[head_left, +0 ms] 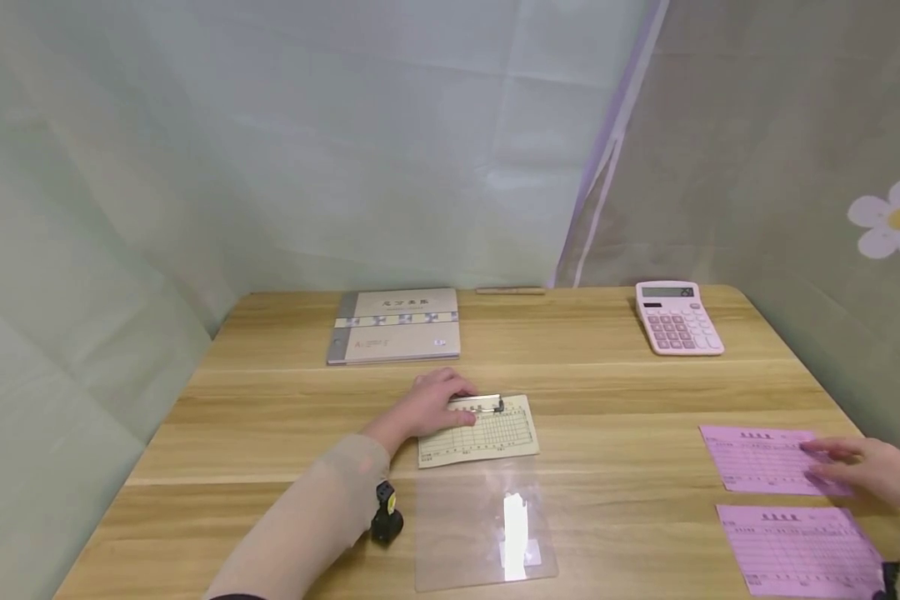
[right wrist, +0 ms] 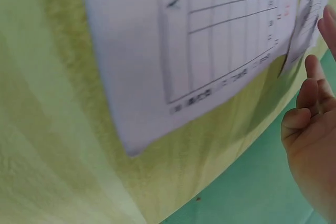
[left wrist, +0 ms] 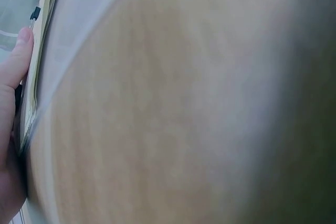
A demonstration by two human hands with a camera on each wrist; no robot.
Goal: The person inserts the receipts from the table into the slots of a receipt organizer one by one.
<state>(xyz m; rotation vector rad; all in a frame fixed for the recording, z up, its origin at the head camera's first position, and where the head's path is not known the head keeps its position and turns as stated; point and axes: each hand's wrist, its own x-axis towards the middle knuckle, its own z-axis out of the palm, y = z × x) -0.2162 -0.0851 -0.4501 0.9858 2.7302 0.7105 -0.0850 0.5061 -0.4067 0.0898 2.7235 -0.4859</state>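
A clear clipboard [head_left: 472,533] lies on the table with a pad of cream printed forms [head_left: 495,437] under its metal clip [head_left: 483,404]. My left hand [head_left: 437,406] grips the clipboard's upper left side, the thumb over the forms beside the clip. In the left wrist view the thumb [left wrist: 18,56] runs along the pad's edge; the other fingers are mostly hidden. At the right, my right hand [head_left: 870,468] rests its fingertips on the right part of the upper pink form [head_left: 757,461]. A second pink form [head_left: 795,550] lies nearer, below that hand.
At the back left is a grey-and-beige account book [head_left: 397,327]. A slim pen-like stick [head_left: 510,291] lies along the back edge, with a pink calculator [head_left: 677,318] further right. Curtains [head_left: 420,150] hang behind the wooden table [head_left: 607,483].
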